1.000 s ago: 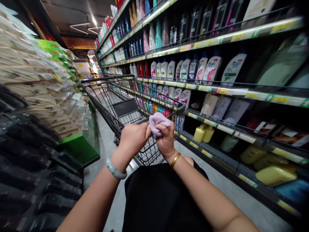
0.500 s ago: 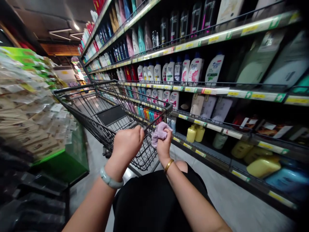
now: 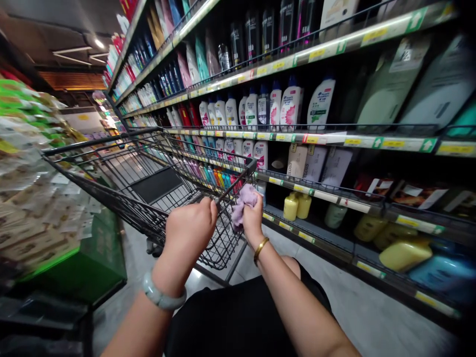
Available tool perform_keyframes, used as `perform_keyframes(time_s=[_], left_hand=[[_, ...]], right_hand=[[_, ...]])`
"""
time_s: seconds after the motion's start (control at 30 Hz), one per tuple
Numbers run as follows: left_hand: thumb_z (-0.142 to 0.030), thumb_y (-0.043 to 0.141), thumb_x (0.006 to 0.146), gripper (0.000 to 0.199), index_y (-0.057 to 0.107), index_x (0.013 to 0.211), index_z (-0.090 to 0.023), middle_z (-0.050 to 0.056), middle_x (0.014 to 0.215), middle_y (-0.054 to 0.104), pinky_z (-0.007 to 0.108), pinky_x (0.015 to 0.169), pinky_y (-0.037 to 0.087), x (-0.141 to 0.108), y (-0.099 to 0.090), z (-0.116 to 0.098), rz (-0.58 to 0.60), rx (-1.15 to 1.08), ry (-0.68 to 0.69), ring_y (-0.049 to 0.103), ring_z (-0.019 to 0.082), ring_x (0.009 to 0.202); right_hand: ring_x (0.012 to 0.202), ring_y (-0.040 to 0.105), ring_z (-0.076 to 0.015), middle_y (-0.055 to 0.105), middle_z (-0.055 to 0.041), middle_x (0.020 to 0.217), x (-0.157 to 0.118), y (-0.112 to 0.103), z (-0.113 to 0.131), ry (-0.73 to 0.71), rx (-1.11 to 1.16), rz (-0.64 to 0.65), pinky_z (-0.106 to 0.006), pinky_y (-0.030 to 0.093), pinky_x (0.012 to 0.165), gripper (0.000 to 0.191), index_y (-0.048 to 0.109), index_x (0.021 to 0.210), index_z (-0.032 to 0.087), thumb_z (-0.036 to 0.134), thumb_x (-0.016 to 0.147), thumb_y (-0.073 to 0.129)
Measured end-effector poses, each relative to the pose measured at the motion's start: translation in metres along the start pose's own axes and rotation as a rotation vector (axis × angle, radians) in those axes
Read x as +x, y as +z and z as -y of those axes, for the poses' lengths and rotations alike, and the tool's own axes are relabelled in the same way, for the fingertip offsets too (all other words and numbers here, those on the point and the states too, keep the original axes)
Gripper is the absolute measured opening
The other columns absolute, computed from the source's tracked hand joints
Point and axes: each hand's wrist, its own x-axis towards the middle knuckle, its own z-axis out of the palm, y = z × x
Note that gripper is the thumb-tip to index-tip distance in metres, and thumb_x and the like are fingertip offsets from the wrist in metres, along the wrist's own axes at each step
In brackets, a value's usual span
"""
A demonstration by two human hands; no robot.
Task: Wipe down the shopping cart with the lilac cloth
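Pinching the cloth [image 3: 244, 199] at the near end of the cart [image 3: 158, 184], the right hand [image 3: 254, 223] sits farther than a second ago from the left hand [image 3: 190, 223], its grip curled on the cart, leaving the cloth to the right alone

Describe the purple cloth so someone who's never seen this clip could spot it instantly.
Find the black shopping cart. At its near end, the right hand, the one with a gold bangle, grips the cloth. Pale purple, soft-looking and crumpled, it stands out against the cart's black wire.
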Motion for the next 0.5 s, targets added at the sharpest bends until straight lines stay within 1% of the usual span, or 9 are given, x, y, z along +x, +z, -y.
perform_keyframes(time_s=[0.07,0.13,0.17,0.2,0.27,0.37,0.4,0.43,0.5], left_hand=[[-0.038,0.024,0.106,0.047,0.063,0.085,-0.021,0.008,0.07,0.072,0.034,0.055,0.015,0.005,0.003,-0.003,-0.014,0.0,-0.001,0.07,0.027,0.065],[-0.038,0.024,0.106,0.047,0.062,0.084,-0.021,0.009,0.07,0.071,0.034,0.055,0.015,0.01,0.006,-0.007,-0.025,0.0,0.003,0.07,0.028,0.065],[-0.038,0.023,0.106,0.048,0.062,0.084,-0.021,0.009,0.07,0.071,0.034,0.055,0.015,0.013,0.007,-0.009,-0.029,-0.001,0.007,0.07,0.028,0.065],[-0.037,0.022,0.106,0.048,0.062,0.084,-0.02,0.009,0.07,0.071,0.034,0.055,0.016,0.015,0.009,-0.011,-0.034,-0.003,0.013,0.07,0.028,0.065],[-0.036,0.02,0.106,0.049,0.062,0.086,-0.019,0.01,0.071,0.071,0.034,0.055,0.018,0.02,0.011,-0.014,-0.043,-0.016,0.037,0.071,0.029,0.065],[-0.036,0.018,0.106,0.051,0.062,0.087,-0.018,0.011,0.07,0.07,0.033,0.054,0.025,0.029,0.013,-0.019,-0.048,-0.046,0.054,0.072,0.03,0.066],[-0.036,0.018,0.106,0.052,0.062,0.087,-0.017,0.012,0.071,0.071,0.033,0.054,0.028,0.032,0.012,-0.021,-0.046,-0.059,0.055,0.072,0.031,0.067],[-0.034,0.019,0.105,0.05,0.063,0.088,-0.017,0.013,0.072,0.071,0.032,0.054,0.031,0.035,0.012,-0.023,-0.035,-0.072,0.055,0.072,0.032,0.068],[-0.027,0.026,0.102,0.042,0.064,0.09,-0.014,0.015,0.077,0.072,0.032,0.055,0.036,0.042,0.009,-0.029,0.017,-0.096,0.06,0.073,0.033,0.071]], right_hand=[[0.123,0.057,-0.0188,0.058,-0.0103,0.131,0.001,-0.003,0.017,-0.029,0.043,-0.047,-0.035,0.045,0.111,0.052,0.049,0.125,0.021,0.008,0.076,0.043],[0.126,0.056,-0.0186,0.059,-0.0082,0.131,0.002,-0.006,0.031,-0.17,0.056,-0.014,-0.033,0.043,0.114,0.053,0.054,0.123,0.023,0.006,0.073,0.047],[0.126,0.056,-0.019,0.06,-0.0073,0.13,0.001,-0.006,0.034,-0.226,0.051,0.008,-0.033,0.043,0.114,0.053,0.055,0.121,0.024,0.005,0.072,0.048],[0.125,0.056,-0.0194,0.06,-0.0068,0.128,0.0,-0.007,0.032,-0.24,0.04,0.015,-0.033,0.043,0.114,0.054,0.057,0.12,0.024,0.005,0.07,0.049],[0.123,0.058,-0.0202,0.061,-0.0069,0.125,-0.003,-0.007,0.02,-0.141,0.012,0.009,-0.034,0.045,0.112,0.053,0.057,0.117,0.023,0.003,0.069,0.048],[0.121,0.058,-0.0201,0.06,-0.0078,0.126,-0.005,-0.01,0.009,0.105,0.012,0.012,-0.034,0.047,0.11,0.052,0.056,0.117,0.022,0.003,0.07,0.047],[0.121,0.058,-0.0198,0.06,-0.0077,0.127,-0.005,-0.012,0.013,0.129,0.026,0.022,-0.033,0.047,0.11,0.052,0.056,0.119,0.022,0.004,0.071,0.048],[0.122,0.058,-0.0194,0.06,-0.0072,0.128,-0.004,-0.014,0.022,0.109,0.045,0.033,-0.032,0.047,0.109,0.052,0.056,0.12,0.023,0.005,0.072,0.049],[0.122,0.058,-0.0185,0.06,-0.0057,0.129,0.0,-0.019,0.044,-0.015,0.072,0.045,-0.029,0.046,0.11,0.052,0.057,0.121,0.024,0.006,0.073,0.051]])
